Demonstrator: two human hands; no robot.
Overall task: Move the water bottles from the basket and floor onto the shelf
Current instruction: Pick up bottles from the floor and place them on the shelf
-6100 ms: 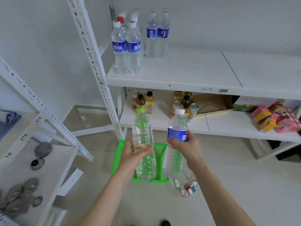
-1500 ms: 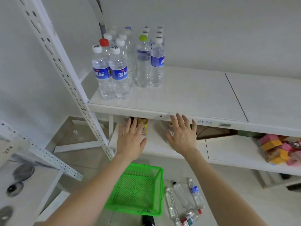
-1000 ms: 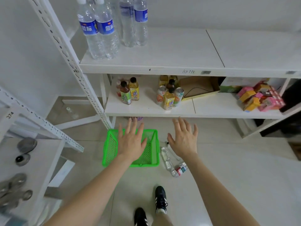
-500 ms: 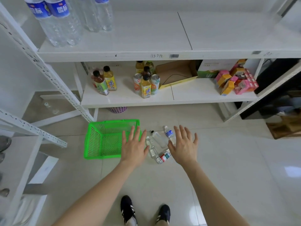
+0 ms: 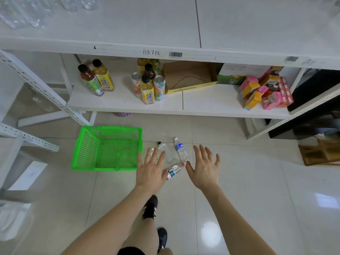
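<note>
Both hands have come lower since half a second ago: the left hand and right hand spread open, empty, above water bottles lying on the tiled floor. Just left sits the green basket, nothing visible inside. Beyond, juice bottles and cartons crowd the lower shelf.

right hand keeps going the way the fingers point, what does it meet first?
Probably the blue-label bottle lying on the floor, just ahead-left of the open right hand. Depth is unclear from this one view; it could pass above it and meet bare floor.
</note>
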